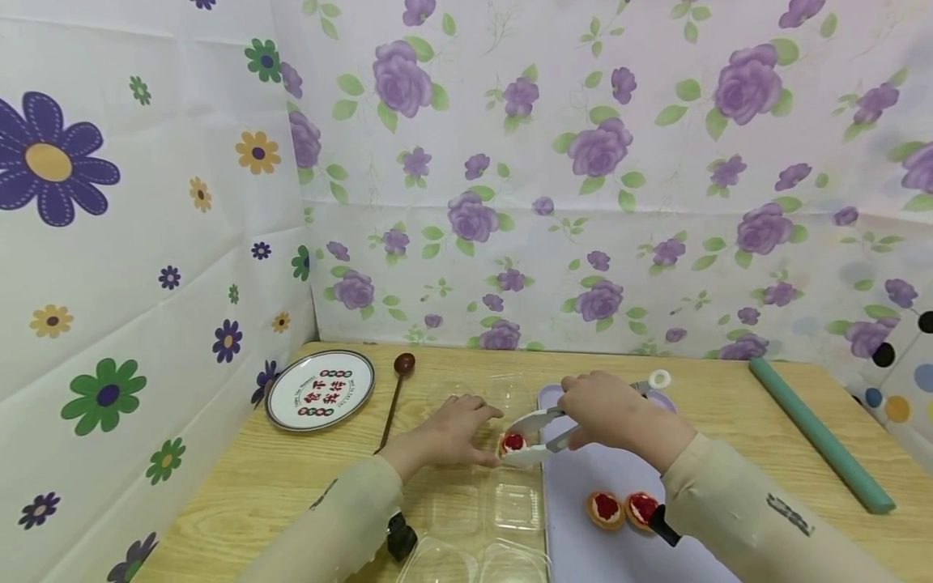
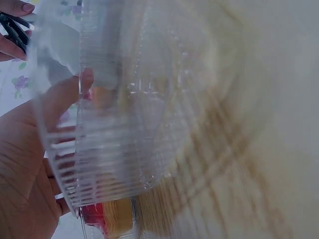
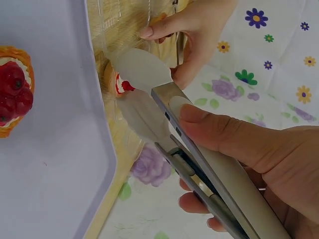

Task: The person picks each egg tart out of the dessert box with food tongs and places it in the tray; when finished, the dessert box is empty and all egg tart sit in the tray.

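Observation:
My right hand (image 1: 608,409) grips a pair of tongs (image 3: 207,149) with pale, rounded heads. Between those heads is a berry-topped tart (image 1: 513,441), over a compartment of the clear plastic container (image 1: 517,508). My left hand (image 1: 452,431) is at the container's far part, thumb and fingers spread beside the tart; whether it presses the plastic I cannot tell. Through the plastic in the left wrist view, another tart (image 2: 117,218) shows near that hand. Two more tarts, one on the left (image 1: 606,509) and one on the right (image 1: 641,510), lie on the lilac tray (image 1: 576,518).
A white plate (image 1: 291,397) with red lettering lies at the back left. Beside it is a long-handled dark wooden spoon (image 1: 396,397). A green rolling rod (image 1: 820,437) lies along the right side. Floral cloth walls (image 1: 539,243) stand behind and to the left.

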The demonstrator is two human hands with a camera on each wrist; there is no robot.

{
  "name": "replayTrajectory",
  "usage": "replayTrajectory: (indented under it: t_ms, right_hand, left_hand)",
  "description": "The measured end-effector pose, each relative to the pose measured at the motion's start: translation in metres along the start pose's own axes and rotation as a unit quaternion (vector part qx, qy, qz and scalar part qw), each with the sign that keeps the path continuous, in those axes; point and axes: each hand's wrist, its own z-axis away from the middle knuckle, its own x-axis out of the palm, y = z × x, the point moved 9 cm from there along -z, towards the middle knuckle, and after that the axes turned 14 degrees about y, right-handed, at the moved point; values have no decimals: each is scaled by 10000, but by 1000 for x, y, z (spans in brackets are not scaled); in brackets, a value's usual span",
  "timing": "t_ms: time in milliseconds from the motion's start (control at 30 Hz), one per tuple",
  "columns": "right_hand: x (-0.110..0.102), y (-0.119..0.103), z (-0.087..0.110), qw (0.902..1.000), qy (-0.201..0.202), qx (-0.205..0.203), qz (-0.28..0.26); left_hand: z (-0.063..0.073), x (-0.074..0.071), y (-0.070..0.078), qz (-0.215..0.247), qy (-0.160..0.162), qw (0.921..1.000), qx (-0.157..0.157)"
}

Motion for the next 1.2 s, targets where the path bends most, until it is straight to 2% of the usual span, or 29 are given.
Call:
replayTrajectory:
  t_ms: [367,667,900,1200]
  right_hand:
    - [-3,-4,1,9997,60,-107,211]
    - [-20,0,7,9988,256,-117,398]
    - [-28,9,15,9986,423,33,314]
    - [-45,18,29,9965,713,58,421]
  left_hand:
    - [-3,0,4,-155,168,9996,190]
    - [-2,-3,6,-238,225,9994,128]
    - [-1,-2,3,-373,153,9992,18]
    - [2,-2,1,-531,147,9985,42]
